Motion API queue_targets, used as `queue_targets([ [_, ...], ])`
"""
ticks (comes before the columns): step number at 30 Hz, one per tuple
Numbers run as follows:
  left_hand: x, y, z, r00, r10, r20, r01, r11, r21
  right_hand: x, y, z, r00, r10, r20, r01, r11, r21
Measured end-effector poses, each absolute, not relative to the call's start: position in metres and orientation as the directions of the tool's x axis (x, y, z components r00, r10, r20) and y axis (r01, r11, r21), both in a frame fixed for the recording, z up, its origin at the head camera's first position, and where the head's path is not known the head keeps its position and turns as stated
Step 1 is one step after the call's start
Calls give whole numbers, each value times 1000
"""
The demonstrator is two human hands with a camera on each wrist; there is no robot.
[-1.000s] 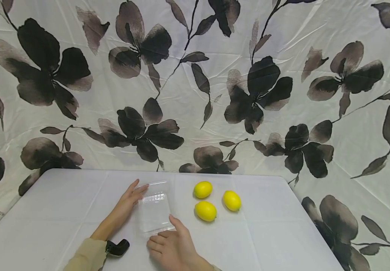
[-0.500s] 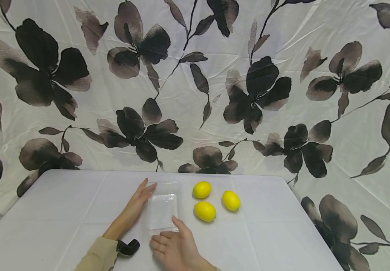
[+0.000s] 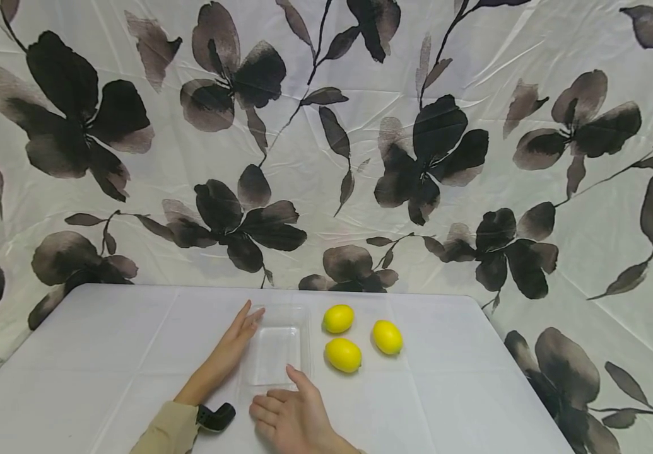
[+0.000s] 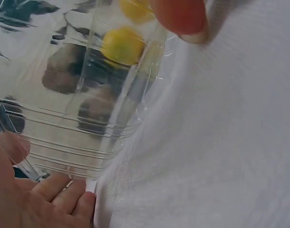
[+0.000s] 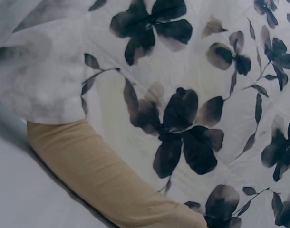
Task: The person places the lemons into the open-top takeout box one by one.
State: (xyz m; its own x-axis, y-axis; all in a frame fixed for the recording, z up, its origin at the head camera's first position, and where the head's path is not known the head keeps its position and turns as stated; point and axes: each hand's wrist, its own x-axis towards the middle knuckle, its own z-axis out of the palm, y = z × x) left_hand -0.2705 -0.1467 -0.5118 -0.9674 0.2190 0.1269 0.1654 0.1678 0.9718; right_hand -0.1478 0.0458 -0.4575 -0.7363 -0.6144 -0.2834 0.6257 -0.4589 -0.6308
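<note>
A clear plastic container (image 3: 277, 353) with ridged walls lies on the white table, left of the lemons. Along its left side rests my left hand (image 3: 226, 353), fingers straight, fingertips at the far left corner. My right hand (image 3: 294, 416) is at the near side, palm turned inward and fingers loosely bent; its thumb overlaps the near right corner. In the left wrist view the right hand (image 4: 54, 202) shows beside the ridged container wall (image 4: 73, 142), with a fingertip (image 4: 183, 19) close above. Three yellow lemons (image 3: 338, 318) (image 3: 343, 354) (image 3: 387, 337) sit to the right.
A white cloth covers the table (image 3: 445, 391). Behind its far edge hangs a floral fabric backdrop (image 3: 326, 157). A black wrist device (image 3: 216, 417) sits by the left sleeve (image 3: 167, 429). The right wrist view shows a beige sleeve (image 5: 97, 175) against the backdrop.
The container has slid right toward the lemons and turned straighter, with my left hand moving right along its side. My right hand has barely moved; the lemons stay in place.
</note>
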Motion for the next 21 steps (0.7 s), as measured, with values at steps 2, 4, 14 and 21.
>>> queue_targets([
  [2,-269,-146,-511,-966,220,138,181,187,966,-147,45,-457,-740,-609,-286,622,-459,-635],
  [4,-268,-144,-511,-964,221,147,194,209,959,-147,45,-457,-745,-601,-288,617,-459,-639],
  [14,-266,-143,-512,-962,211,174,229,275,934,-146,42,-458,-761,-575,-302,603,-453,-657],
  [21,-266,-143,-512,-964,199,177,228,277,933,-146,41,-461,-769,-562,-305,592,-445,-672],
])
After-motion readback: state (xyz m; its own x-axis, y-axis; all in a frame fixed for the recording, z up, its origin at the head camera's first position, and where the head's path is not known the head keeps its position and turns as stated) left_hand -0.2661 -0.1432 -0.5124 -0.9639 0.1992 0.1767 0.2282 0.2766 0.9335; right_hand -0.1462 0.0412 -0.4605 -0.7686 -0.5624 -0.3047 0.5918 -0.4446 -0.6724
